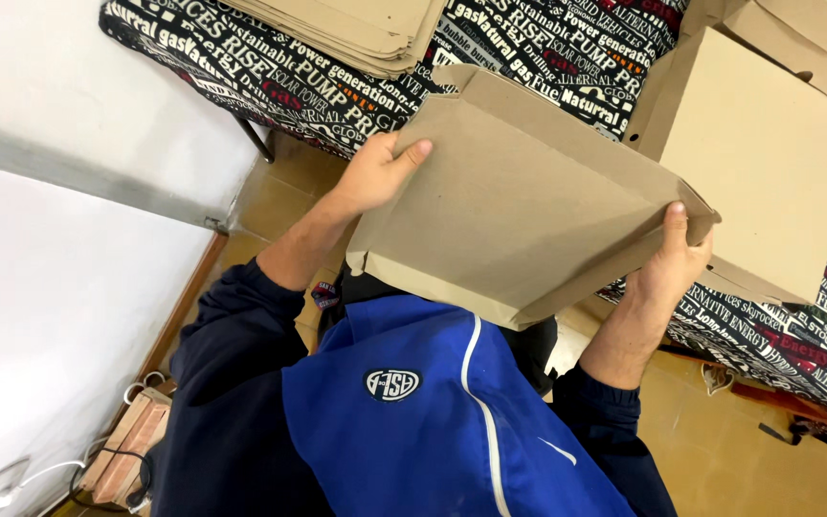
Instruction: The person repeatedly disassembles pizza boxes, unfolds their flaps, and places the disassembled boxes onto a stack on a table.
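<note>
I hold a partly folded brown cardboard box blank [519, 201] in front of my chest, above my blue jacket. My left hand [375, 172] grips its upper left edge, thumb lying over the top face. My right hand [677, 268] clasps the right corner where a side flap bends up, thumb pressed on the fold. Another flap stands raised along the far edge. The blank hovers by the edge of a table covered with a black cloth [528, 48] printed in white and red lettering.
A stack of flat cardboard blanks [356, 29] lies on the cloth at the far left. A folded-up cardboard box [768, 163] stands at the right, with more behind. A white wall is on the left; bricks and a cable [126, 450] lie on the tan floor.
</note>
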